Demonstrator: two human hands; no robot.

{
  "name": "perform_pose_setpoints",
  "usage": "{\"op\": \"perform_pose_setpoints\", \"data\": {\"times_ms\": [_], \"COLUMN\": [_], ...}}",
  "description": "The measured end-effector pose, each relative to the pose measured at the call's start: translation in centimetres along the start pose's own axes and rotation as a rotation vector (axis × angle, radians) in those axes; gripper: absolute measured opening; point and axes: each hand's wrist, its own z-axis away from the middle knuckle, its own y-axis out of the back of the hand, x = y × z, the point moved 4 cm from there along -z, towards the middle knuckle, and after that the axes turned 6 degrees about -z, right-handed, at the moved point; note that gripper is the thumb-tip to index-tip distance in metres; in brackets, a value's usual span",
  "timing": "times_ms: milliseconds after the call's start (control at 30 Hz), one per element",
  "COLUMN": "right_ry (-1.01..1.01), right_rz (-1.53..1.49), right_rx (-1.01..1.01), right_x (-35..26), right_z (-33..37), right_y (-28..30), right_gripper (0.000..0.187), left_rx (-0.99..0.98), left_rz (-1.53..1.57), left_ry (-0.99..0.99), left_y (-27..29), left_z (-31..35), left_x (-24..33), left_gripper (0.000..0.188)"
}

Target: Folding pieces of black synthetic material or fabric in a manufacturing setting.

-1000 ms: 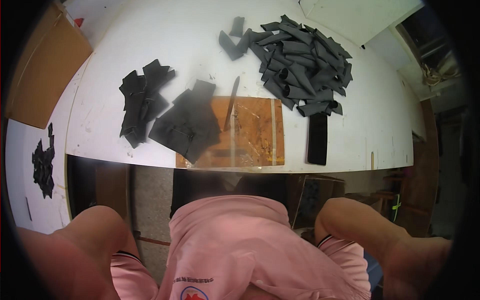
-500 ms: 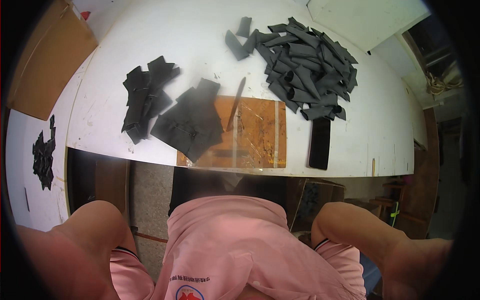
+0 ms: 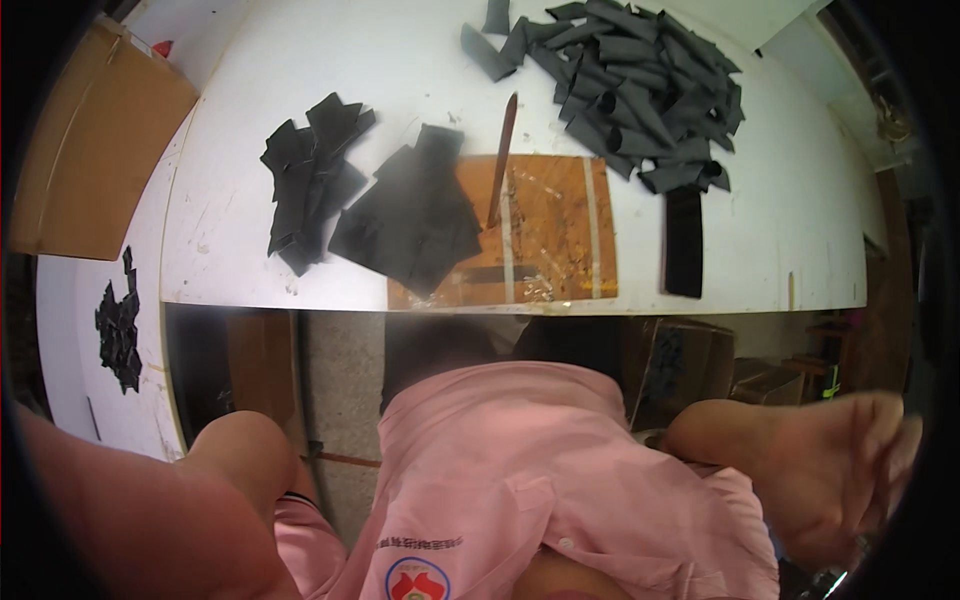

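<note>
My right hand [image 3: 850, 475] is raised at the right rim, close to the camera, with its fingers bent and drawn together. What they hold, if anything, is hidden; a small shiny edge [image 3: 832, 581] shows just below. At the lower left my left forearm [image 3: 130, 500] is lifted, its hand beyond the picture. Neither arm touches the white table [image 3: 240, 220]. On the table lie a stack of dark cut fabric pieces [image 3: 410, 215], partly over a brown board [image 3: 560, 230], and a slim reddish-brown pointed stick [image 3: 505, 150] across the board's far edge.
Rolled dark grey fabric pieces [image 3: 650, 85] are heaped at the far right, beside a black phone-like slab [image 3: 684, 245]. More dark pieces [image 3: 305, 180] lie left of the stack, others [image 3: 120, 325] on a side surface. A cardboard box [image 3: 100, 150] stands far left; boxes [image 3: 690, 360] sit under the table.
The view has shifted, so the table things appear higher and further right. More of my right hand's fingers now show. My left forearm fills more of the lower left corner.
</note>
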Motion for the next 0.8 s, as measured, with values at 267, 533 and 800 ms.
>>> {"op": "perform_pose_setpoints", "data": {"times_ms": [267, 533, 800], "right_ry": [-0.598, -0.998, -1.286], "right_rz": [0.007, 0.476, 0.461], "right_rx": [-0.267, -0.684, -0.821], "right_x": [3.5, 6.5, 7.4], "right_z": [4.6, 13.5, 19.1], "right_y": [-0.5, 3.4, 4.4], "right_gripper": [0.036, 0.018, 0.013], "left_rx": [-0.026, -0.929, -1.154], "left_rz": [-0.041, -0.367, -0.811], "left_ry": [-0.037, 0.366, 0.333], "left_y": [-5.7, -12.3, -13.2], "left_z": [0.2, 13.9, 20.7], "left_x": [-0.4, -6.0, -8.6], "left_gripper": [0.039, 0.034, 0.033]}}
